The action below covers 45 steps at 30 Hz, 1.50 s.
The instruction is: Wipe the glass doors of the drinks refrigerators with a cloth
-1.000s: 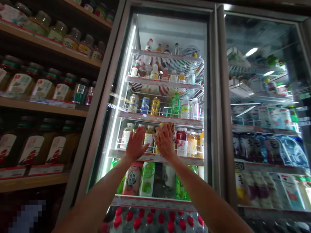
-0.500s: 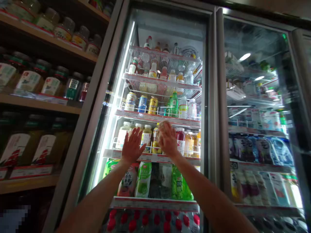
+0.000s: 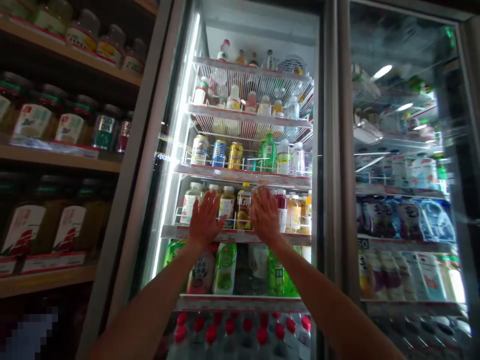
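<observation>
My left hand [image 3: 205, 220] lies flat against the glass door [image 3: 262, 22] of a lit drinks fridge, fingers spread and holding nothing. To its right, my right hand [image 3: 265, 215] is also at the glass, smeared by motion. A pale cloth [image 3: 258, 189] shows at its fingertips, pressed under the hand; most of it is hidden. Behind the glass, between the two hands, stand a yellow-capped tea bottle [image 3: 244, 202] and a bottle with a pale label [image 3: 227, 206]. A dark red bottle [image 3: 281, 205] shows just right of my right hand.
A wooden shelf [image 3: 56, 156] with several jars and bottles stands at the left. The metal door frame [image 3: 335, 150] runs upright at the right, beside a second glass-fronted fridge [image 3: 405, 190]. Red-capped bottles [image 3: 229, 327] fill the bottom of the lit fridge.
My right hand has shifted slightly right and down over the glass with the cloth. My left hand stays spread at nearly the same spot. The view has moved a little.
</observation>
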Each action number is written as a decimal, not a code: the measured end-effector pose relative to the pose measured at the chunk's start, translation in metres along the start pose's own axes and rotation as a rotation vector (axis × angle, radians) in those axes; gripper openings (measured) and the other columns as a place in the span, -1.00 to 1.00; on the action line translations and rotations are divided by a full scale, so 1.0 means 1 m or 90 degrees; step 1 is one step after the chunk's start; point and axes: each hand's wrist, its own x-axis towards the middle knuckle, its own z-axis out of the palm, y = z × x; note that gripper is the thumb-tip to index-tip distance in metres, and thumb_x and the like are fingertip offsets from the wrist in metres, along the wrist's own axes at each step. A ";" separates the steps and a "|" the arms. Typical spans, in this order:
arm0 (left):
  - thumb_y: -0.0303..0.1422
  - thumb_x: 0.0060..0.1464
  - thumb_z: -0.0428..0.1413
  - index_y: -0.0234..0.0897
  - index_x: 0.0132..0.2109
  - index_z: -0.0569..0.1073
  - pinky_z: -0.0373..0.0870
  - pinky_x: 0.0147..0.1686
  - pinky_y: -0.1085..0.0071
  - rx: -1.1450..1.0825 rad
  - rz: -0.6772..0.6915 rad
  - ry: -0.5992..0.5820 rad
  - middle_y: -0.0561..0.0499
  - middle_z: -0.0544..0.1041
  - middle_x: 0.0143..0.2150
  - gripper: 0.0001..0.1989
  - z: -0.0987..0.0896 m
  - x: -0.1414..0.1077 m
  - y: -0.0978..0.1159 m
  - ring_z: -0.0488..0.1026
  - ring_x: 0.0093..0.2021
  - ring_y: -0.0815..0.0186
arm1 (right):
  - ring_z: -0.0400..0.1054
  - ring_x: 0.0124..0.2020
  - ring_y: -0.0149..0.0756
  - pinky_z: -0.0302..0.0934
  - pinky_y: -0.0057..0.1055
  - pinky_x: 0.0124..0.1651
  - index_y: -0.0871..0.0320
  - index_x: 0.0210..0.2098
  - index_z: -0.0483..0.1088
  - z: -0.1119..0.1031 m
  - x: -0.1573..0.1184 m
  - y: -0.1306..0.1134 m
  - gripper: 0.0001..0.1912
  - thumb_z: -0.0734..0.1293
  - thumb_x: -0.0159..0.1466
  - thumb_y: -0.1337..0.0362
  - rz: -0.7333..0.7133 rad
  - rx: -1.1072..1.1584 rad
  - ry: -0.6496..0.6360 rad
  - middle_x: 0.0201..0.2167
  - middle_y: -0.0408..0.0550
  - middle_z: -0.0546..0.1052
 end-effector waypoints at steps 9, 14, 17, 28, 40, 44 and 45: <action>-0.18 0.18 -0.10 -0.33 0.32 -0.03 -0.23 0.29 0.09 0.008 0.003 0.020 -0.20 0.09 0.31 -0.37 0.001 -0.001 0.001 -0.09 0.34 0.15 | -0.04 0.30 -0.06 0.01 0.01 0.22 0.22 0.20 0.17 -0.039 -0.047 0.092 -0.51 0.10 0.28 0.31 0.241 -0.108 0.147 0.28 0.17 0.09; -0.18 0.18 -0.10 -0.31 0.31 -0.03 -0.21 0.28 0.09 -0.008 -0.001 0.013 -0.19 0.08 0.31 -0.38 0.002 -0.001 0.000 -0.08 0.34 0.15 | -0.20 0.35 -0.11 -0.05 -0.02 0.28 0.11 0.24 0.10 -0.009 -0.039 0.008 -0.45 0.13 0.25 0.36 0.089 -0.006 0.052 0.32 0.01 0.03; -0.17 0.19 -0.11 -0.31 0.31 -0.02 -0.20 0.28 0.10 -0.009 -0.006 0.016 -0.19 0.09 0.31 -0.39 0.001 -0.002 0.000 -0.08 0.34 0.16 | -0.20 0.35 -0.17 -0.06 -0.08 0.28 0.02 0.22 0.14 -0.007 -0.044 -0.010 -0.46 0.15 0.24 0.37 -0.022 0.024 -0.018 0.30 -0.08 0.10; -0.18 0.18 -0.09 -0.29 0.31 -0.01 -0.23 0.29 0.08 -0.027 -0.040 0.005 -0.18 0.07 0.32 -0.38 0.002 -0.004 0.003 -0.08 0.34 0.15 | -0.21 0.35 -0.14 -0.05 -0.04 0.28 0.11 0.21 0.14 -0.017 -0.042 0.016 -0.48 0.12 0.25 0.37 0.112 -0.012 0.046 0.31 -0.01 0.06; -0.17 0.18 -0.11 -0.26 0.31 0.00 -0.23 0.29 0.08 -0.031 -0.053 -0.006 -0.13 0.07 0.32 -0.40 0.001 -0.005 0.004 -0.07 0.34 0.16 | -0.07 0.31 -0.07 -0.02 0.07 0.24 0.09 0.25 0.07 -0.031 -0.062 0.054 -0.44 0.09 0.25 0.39 0.248 -0.062 0.148 0.31 0.04 0.05; -0.19 0.18 -0.10 -0.27 0.30 0.02 -0.22 0.29 0.10 -0.021 -0.041 0.002 -0.15 0.09 0.31 -0.41 0.001 -0.006 0.003 -0.07 0.34 0.17 | -0.19 0.35 -0.15 -0.06 -0.04 0.28 0.03 0.26 0.04 -0.013 -0.059 -0.004 -0.40 0.11 0.24 0.40 0.056 0.040 0.022 0.31 -0.07 0.08; -0.20 0.18 -0.10 -0.28 0.30 0.03 -0.22 0.29 0.10 -0.014 -0.035 0.008 -0.16 0.10 0.31 -0.42 0.001 -0.006 0.002 -0.07 0.34 0.17 | -0.18 0.35 -0.17 -0.07 -0.06 0.29 0.01 0.26 0.05 -0.013 -0.062 -0.009 -0.41 0.12 0.24 0.40 0.016 0.050 -0.006 0.30 -0.08 0.10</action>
